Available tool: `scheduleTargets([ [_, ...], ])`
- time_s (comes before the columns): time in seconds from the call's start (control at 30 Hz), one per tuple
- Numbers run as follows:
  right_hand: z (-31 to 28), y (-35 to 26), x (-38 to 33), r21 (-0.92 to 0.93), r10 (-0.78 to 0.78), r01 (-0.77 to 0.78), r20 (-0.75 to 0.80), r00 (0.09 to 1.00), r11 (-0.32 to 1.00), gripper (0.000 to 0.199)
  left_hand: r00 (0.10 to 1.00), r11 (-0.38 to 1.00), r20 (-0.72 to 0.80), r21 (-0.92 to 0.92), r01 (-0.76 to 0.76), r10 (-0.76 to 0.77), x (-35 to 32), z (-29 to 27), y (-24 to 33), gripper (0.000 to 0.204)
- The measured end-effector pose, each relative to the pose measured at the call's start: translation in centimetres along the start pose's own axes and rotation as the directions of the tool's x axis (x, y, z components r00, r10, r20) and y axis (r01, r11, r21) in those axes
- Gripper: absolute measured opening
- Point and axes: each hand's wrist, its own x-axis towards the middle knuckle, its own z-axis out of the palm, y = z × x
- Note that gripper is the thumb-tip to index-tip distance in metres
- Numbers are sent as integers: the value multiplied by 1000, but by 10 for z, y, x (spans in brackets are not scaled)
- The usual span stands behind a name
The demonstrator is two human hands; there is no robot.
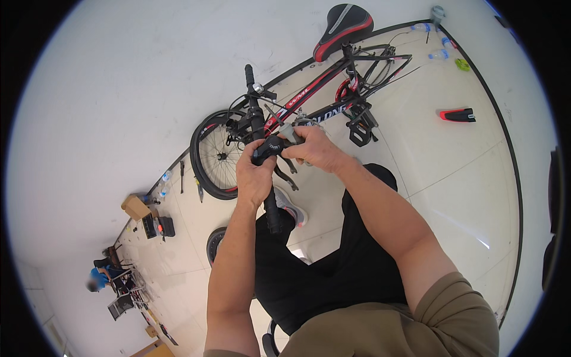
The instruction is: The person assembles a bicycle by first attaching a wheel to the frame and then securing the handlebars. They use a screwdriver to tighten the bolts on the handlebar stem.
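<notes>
A black and red bicycle frame (321,89) leans by the wall, its handlebar (270,208) pointing toward me. My left hand (256,175) wraps round a black shifter (272,147) on the bar, thumb and fingers pressed to its sides. Against the shifter's right side, my right hand (318,149) is closed with its fingertips pinched. A small grey piece (290,133) shows at those fingertips; its kind is unclear, and part of it is hidden. Below the right fingers hangs a black brake lever (288,175). Cables loop behind the shifter.
The front wheel (217,154) rests left of my hands; a pedal (360,134) sticks out rightward. A black and red mudguard-like piece (457,115) lies on the floor. Bottles (439,55) stand far right. Tools (182,177) and an open carton (135,207) lie left. Another person sits far left.
</notes>
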Motion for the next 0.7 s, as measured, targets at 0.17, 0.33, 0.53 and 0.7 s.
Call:
scheduleTargets([
  [0.17,15,8,2,297,98,-98,12,995,950,28,999,1000,-53,18,8,-7,-1,1,-3,50],
  [0.33,7,17,14,591,276,-231,15,961,773,26,1000,998,-20,-57,19,-20,-1,2,-7,62],
  [0.53,10,5,35,457,245,-228,24,969,860,24,998,965,42,-257,49,-39,-1,3,-9,70],
  [0.7,5,6,52,368,275,-292,98,956,883,24,997,990,76,-135,40,-29,-2,2,4,60],
])
